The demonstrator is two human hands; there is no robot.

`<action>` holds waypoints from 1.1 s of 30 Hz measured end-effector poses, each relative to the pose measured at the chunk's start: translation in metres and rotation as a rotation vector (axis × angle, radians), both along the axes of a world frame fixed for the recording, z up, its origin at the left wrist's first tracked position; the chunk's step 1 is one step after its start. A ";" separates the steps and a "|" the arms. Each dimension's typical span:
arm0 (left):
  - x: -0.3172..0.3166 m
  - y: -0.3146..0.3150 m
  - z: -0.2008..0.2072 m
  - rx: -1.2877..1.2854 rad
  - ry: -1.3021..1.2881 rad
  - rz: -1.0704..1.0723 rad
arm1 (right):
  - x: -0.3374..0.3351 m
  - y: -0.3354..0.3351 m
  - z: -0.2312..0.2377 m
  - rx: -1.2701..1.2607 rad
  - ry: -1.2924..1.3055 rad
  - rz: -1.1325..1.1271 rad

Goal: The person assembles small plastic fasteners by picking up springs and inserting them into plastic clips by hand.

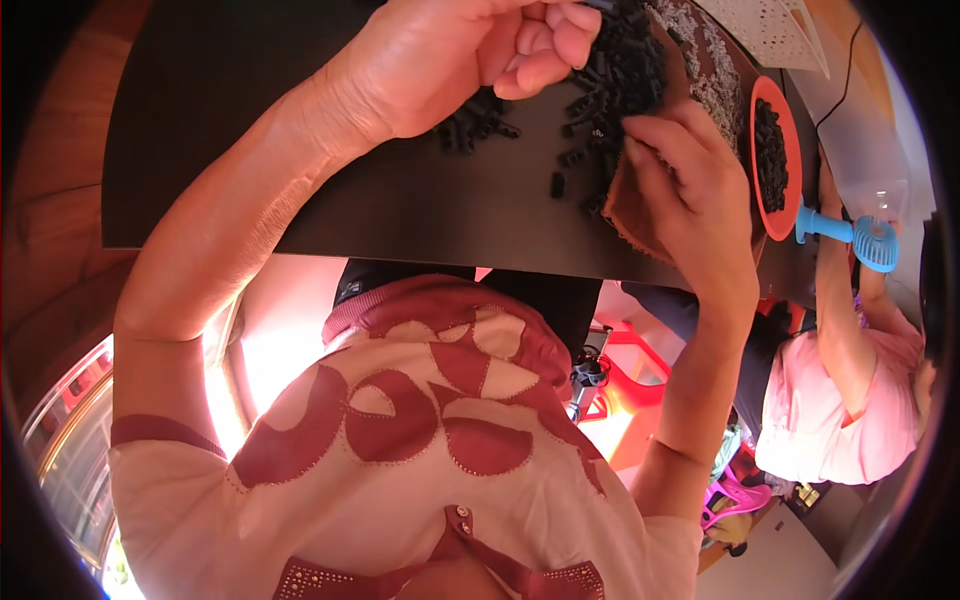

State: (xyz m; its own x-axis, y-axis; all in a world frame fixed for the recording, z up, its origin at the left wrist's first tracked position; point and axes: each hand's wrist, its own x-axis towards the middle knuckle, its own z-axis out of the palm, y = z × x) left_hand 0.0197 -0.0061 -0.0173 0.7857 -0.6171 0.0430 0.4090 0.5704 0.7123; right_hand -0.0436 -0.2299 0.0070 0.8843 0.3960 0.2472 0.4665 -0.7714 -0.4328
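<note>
My left hand (480, 55) is raised over the far middle of the dark table, its fingers curled in. A dark piece shows at its fingertips by the upper edge, too cut off to name. My right hand (695, 190) is closed in a pinch above a brown cloth-like mat (636, 212); whatever its fingertips hold is hidden. Between the hands lies a pile of short black tubes (625, 65), with a smaller cluster (472, 125) under my left hand and a loose black tube (557, 185) nearer me. Many tiny silvery pieces (718, 75) are spread beyond my right hand.
An orange bowl (796, 160) of black pieces stands at the table's right side. Beside it is a blue handheld fan (873, 243). A white perforated basket (770, 30) sits at the far right. Another person in a pink top (840, 400) is to the right.
</note>
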 end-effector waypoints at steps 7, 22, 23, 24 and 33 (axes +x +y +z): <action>0.003 0.005 0.002 0.101 -0.040 0.080 | 0.021 0.004 -0.002 -0.046 -0.040 0.097; 0.002 0.000 -0.001 0.031 0.012 0.065 | -0.013 -0.058 0.015 -0.018 0.170 -0.237; 0.002 -0.001 0.000 0.048 -0.027 0.082 | -0.014 -0.061 0.015 -0.050 0.199 -0.242; 0.003 0.000 -0.001 0.041 -0.047 0.084 | -0.015 -0.062 0.014 -0.051 0.198 -0.245; -0.003 0.004 -0.003 0.086 -0.055 0.103 | -0.016 -0.057 0.004 -0.104 0.127 -0.160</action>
State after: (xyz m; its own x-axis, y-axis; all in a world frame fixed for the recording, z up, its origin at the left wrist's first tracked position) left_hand 0.0165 -0.0024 -0.0205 0.8430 -0.5366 0.0386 0.3101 0.5432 0.7802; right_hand -0.0600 -0.2869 0.0106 0.9592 0.2661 0.0953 0.2818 -0.8745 -0.3948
